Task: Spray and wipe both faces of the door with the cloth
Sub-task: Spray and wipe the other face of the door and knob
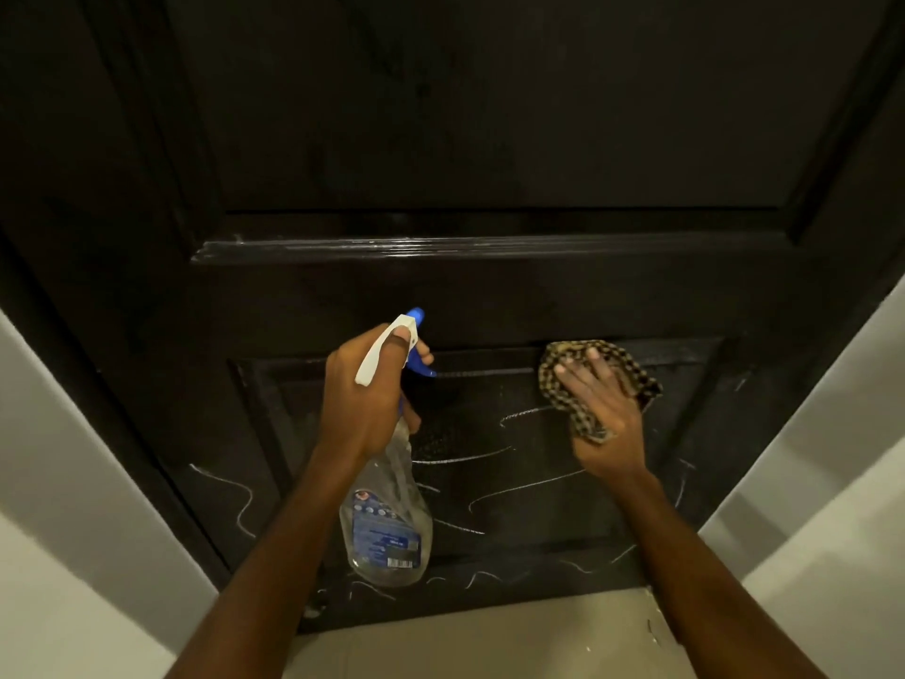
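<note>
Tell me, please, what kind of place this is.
Probably a doorway inside a home: a dark panelled door set between pale walls, with a pale floor below.

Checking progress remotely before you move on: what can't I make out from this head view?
Head view only:
- Other face of the door: hidden behind the door itself.
- Top of the door: cut off by the upper edge.
- Middle of the cloth: covered by the right hand pressing it.
- Label text on the spray bottle: too small; left hand covers its neck.
- The upper panel: too dark to judge.
</note>
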